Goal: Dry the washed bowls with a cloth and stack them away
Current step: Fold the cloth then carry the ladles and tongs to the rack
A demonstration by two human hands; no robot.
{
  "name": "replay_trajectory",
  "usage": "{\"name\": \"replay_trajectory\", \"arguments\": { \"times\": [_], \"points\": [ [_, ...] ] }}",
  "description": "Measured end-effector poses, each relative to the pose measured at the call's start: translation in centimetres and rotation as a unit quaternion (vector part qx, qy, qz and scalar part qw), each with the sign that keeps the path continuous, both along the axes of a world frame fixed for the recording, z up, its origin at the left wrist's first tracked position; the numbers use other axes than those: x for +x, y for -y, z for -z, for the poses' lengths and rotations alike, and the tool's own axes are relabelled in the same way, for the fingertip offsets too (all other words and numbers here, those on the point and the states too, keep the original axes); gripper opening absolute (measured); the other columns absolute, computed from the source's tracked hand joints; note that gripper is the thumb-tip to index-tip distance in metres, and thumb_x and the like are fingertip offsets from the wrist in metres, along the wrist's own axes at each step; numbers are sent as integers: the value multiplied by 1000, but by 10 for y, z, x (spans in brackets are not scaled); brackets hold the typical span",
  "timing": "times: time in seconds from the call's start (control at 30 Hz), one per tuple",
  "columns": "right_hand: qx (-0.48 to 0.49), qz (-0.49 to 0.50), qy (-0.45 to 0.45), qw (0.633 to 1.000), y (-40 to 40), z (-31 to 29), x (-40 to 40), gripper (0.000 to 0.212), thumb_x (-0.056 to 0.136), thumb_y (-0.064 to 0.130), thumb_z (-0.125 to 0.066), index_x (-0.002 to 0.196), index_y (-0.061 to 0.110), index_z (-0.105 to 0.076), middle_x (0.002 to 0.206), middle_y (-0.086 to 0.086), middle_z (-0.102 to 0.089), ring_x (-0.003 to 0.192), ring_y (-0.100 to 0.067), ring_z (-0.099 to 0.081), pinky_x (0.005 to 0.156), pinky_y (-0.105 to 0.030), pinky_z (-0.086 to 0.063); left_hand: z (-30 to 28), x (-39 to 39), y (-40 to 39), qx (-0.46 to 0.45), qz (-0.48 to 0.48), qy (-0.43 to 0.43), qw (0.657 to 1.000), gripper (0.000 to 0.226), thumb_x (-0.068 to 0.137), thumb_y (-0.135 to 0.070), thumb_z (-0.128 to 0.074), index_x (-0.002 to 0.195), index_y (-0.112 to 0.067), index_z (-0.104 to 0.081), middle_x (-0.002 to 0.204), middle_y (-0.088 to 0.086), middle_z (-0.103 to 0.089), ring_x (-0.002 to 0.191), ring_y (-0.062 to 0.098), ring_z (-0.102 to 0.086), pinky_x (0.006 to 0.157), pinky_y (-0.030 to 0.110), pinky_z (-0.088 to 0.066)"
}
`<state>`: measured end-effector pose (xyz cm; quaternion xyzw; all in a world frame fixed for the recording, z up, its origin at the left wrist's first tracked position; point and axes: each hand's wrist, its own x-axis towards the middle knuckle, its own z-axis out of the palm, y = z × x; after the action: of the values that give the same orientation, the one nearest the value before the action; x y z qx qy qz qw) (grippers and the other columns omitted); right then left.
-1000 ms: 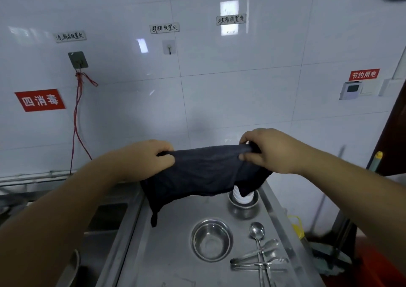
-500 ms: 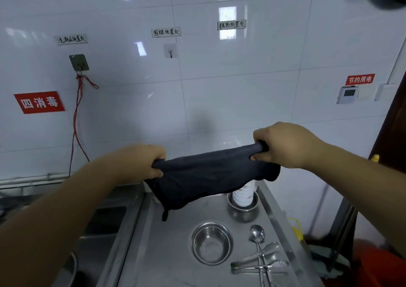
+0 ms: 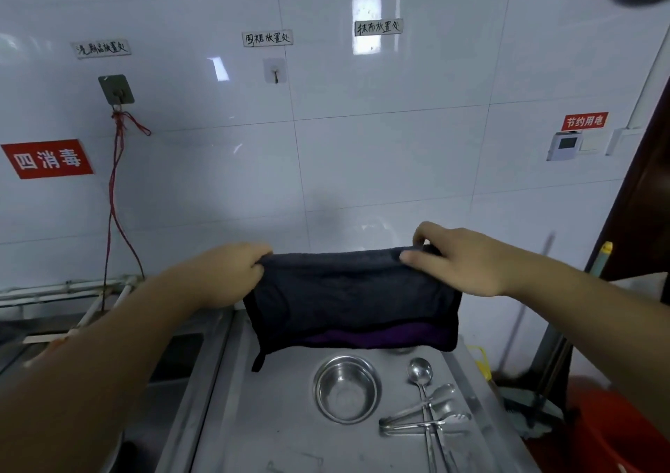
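A dark cloth (image 3: pixel 348 298) hangs folded and stretched between both hands above the steel counter (image 3: pixel 253 418). My left hand (image 3: pixel 224 273) grips its upper left corner and my right hand (image 3: pixel 456 258) pinches its upper right corner. A purple edge shows along the cloth's lower fold. Below the cloth a steel bowl (image 3: pixel 347 388) stands upright on the counter. The cloth hides what stands behind it at the back of the counter.
A spoon (image 3: pixel 420 371) and tongs (image 3: pixel 424 418) lie right of the bowl. A sink (image 3: pixel 170 356) sits left of the counter. A red bucket (image 3: pixel 623 432) and a mop head stand on the floor at right. The tiled wall carries hooks, labels and a red cord (image 3: pixel 116 197).
Both hands have spread the cloth wider and flatter, so it hangs as a folded rectangle. It now covers the white stack at the back of the counter.
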<state>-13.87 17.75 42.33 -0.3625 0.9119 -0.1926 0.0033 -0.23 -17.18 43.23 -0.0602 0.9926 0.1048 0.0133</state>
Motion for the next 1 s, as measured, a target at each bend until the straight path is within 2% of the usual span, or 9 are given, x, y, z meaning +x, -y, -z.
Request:
{"name": "replay_trajectory", "arguments": {
  "times": [0.1, 0.23, 0.4, 0.47, 0.57, 0.67, 0.83, 0.93, 1.0],
  "points": [
    [66, -39, -9, 997, -6, -5, 2, 44, 109, 45, -33, 84, 19, -57, 85, 3, -62, 85, -18, -58, 77, -29, -43, 2, 2, 3, 26, -12, 17, 999, 33, 113, -22, -35, 108, -9, -65, 107, 8, -67, 96, 21, -61, 76, 24, -42],
    [120, -90, -63, 987, -12, -5, 4, 37, 111, 37, -43, 92, 14, -66, 88, 4, -58, 82, -15, -57, 84, -33, -46, 4, 6, 6, 77, -16, 27, 997, 48, 116, -26, -27, 125, 1, -65, 124, 18, -65, 114, 31, -60, 80, 15, -39],
    [9, -50, -78, 996, -13, 3, 14, 33, 109, 43, -36, 97, 17, -53, 81, 6, -57, 74, -12, -54, 71, -29, -40, 6, 11, 10, 123, -13, -26, 992, 40, 114, -19, -28, 91, -4, -57, 99, 14, -62, 100, 36, -58, 83, 31, -41],
    [10, -33, -39, 999, -13, 6, 18, 30, 107, 49, -40, 93, 23, -48, 76, 7, -59, 71, -7, -55, 64, -23, -37, 6, 11, 12, 136, -2, -35, 990, 42, 115, -19, -27, 95, -19, -65, 99, -3, -63, 98, 18, -60, 82, 18, -40],
    [-27, 3, 53, 998, -13, 7, 21, 36, 108, 50, -39, 90, 23, -55, 87, 6, -63, 84, -10, -58, 75, -29, -42, 5, 10, 11, 148, 16, -40, 988, 44, 116, -19, -26, 110, -33, -68, 108, -14, -61, 100, -8, -55, 84, 5, -36],
    [-60, 41, 81, 994, -11, 3, 21, 34, 108, 26, -38, 91, 13, -64, 96, -4, -66, 93, -22, -59, 85, -33, -46, 6, 8, 13, 148, 36, -49, 987, 45, 115, -15, -26, 109, -30, -68, 109, -7, -61, 101, -7, -55, 87, 10, -37],
    [-42, 33, 165, 985, -14, 8, 19, 26, 101, 21, -53, 88, 31, -73, 86, 13, -70, 82, -8, -61, 77, -29, -47, 10, 9, 21, 121, 60, -17, 991, 43, 115, -12, -29, 125, -36, -64, 116, -21, -58, 107, -19, -50, 90, -4, -31],
    [-57, 46, 116, 991, -13, 16, 15, 27, 105, 29, -53, 89, 25, -74, 84, 7, -71, 78, -9, -62, 77, -29, -48, 16, 11, 26, 74, 59, 3, 995, 37, 116, -23, -33, 128, -37, -65, 124, -22, -60, 112, -7, -54, 95, 6, -33],
    [-67, 50, 63, 995, -13, 22, 12, 29, 107, 30, -52, 89, 19, -71, 86, 2, -70, 80, -12, -62, 79, -29, -48, 20, 11, 27, 101, 41, 8, 994, 32, 114, -29, -40, 120, -40, -69, 113, -25, -68, 103, -5, -60, 92, 19, -41]
  ]
}}
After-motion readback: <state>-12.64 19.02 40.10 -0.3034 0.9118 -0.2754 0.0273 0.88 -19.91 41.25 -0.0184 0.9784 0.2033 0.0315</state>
